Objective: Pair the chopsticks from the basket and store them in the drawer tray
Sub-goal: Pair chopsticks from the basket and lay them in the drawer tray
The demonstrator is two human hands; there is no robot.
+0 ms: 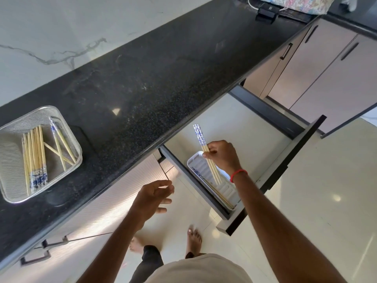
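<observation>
Person stands at a black counter [142, 88], drawer [255, 144] pulled out below it. Right hand [222, 156] pinches a matched pair of chopsticks [206, 154] around mid-shaft, blue-patterned ends up and away, plain tips angled down into the white tray [195, 162] sitting at the near-left side of the drawer. Tips look to be inside the tray or just above its ribbed floor; contact is hard to call. At least one more pair already lies along the tray's long left wall.

Left hand [153, 199] is empty, fingers loosely spread, hanging in front of the cabinet face below the counter edge. Holds nothing.

Mesh basket [67, 127] sits on the counter well to the left, plenty of chopsticks in it: one bundle roughly aligned, a few crossed loose beside it. So the task looks early to midway.

Risks, as I judge them:
- Pair is held steeply; let go now and the sticks could tip over the tray rim onto the drawer floor.
- Pinch is a fingertip grip on two round shafts, so one may roll and the pair splits or lands crossed.
- Dropping onto the pair already there could knock it askew.
- Crossed sticks in the basket could get mismatched on later picks.
</observation>
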